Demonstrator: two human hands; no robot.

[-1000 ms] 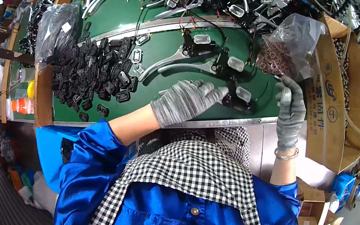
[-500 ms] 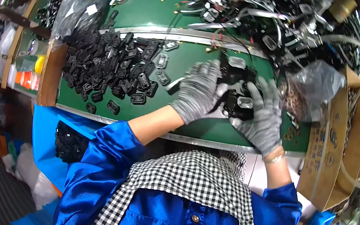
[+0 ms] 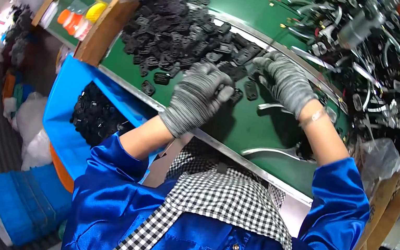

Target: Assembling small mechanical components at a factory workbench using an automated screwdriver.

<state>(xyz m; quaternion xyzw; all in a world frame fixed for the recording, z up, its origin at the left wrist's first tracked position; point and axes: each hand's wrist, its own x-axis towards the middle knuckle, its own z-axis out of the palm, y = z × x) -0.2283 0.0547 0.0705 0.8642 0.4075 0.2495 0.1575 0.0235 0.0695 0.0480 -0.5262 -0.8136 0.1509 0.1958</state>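
Note:
Both my hands wear grey striped knit gloves. My left hand point(image 3: 193, 98) rests at the near edge of a heap of small black plastic housings point(image 3: 173, 33). Its fingers are curled in with the thumb close by; whatever lies between them is hidden. At the heap's right side is my right hand point(image 3: 287, 82), fingers bent but apart, tips over the outermost pieces. One loose black housing point(image 3: 251, 90) lies on the green tabletop between the hands. A curved silver lever-like part point(image 3: 272, 151) lies nearer the table's front edge.
A dense tangle of wired silver-and-black parts point(image 3: 372, 74) covers the far right. A wooden divider point(image 3: 104, 29) stands left of the heap. Below the table edge, a blue bin point(image 3: 63, 102) holds more black pieces. Right are a clear plastic bag point(image 3: 382, 158) and a cardboard box point(image 3: 380, 219).
My view has turned left toward the heap. Both hands have left the dark, clear-windowed assembly on the right and moved over to the black housings.

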